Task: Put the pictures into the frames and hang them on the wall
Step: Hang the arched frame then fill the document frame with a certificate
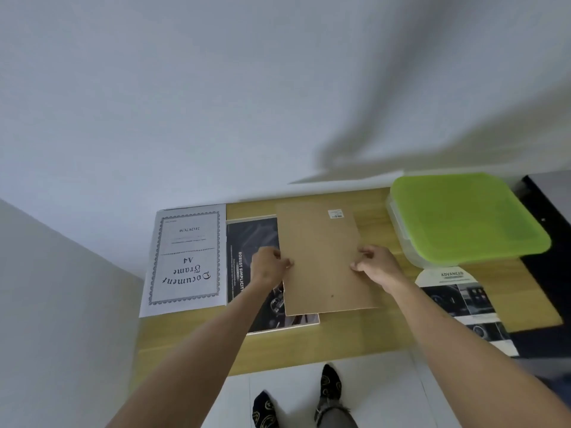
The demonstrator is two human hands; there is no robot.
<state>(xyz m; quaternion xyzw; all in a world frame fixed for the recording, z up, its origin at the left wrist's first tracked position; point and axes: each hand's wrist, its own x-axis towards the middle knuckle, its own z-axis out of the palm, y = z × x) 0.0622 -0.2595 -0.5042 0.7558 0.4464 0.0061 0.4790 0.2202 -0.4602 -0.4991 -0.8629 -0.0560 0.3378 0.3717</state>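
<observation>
1. From the head camera I see one wooden table (pixel 355 341) against a white wall (pixel 216 103)
2. One brown backing board (pixel 324 261) sits in the middle of the table, tilted slightly, with one small white sticker (pixel 335 214) near its far edge
3. My left hand (pixel 268 267) pinches the board's left edge with curled fingers; my right hand (pixel 375 267) pinches its right edge the same way, so both grips are clamped on the board
4. Under the board lies one frame (pixel 262 327) with one dark picture (pixel 253 242) in it, showing at the left and near sides
5. One white sheet (pixel 185 257) printed "Document Frame A4" lies flat just left of the frame, upside down to me
6. One clear box with a green lid (pixel 463 217) stands at the far right of the table
7. One more picture (pixel 463 301), with car interior photos, lies near the right edge, in front of the box
8. Two feet in dark patterned socks (pixel 330 384) stand on the pale floor below the table edge
</observation>
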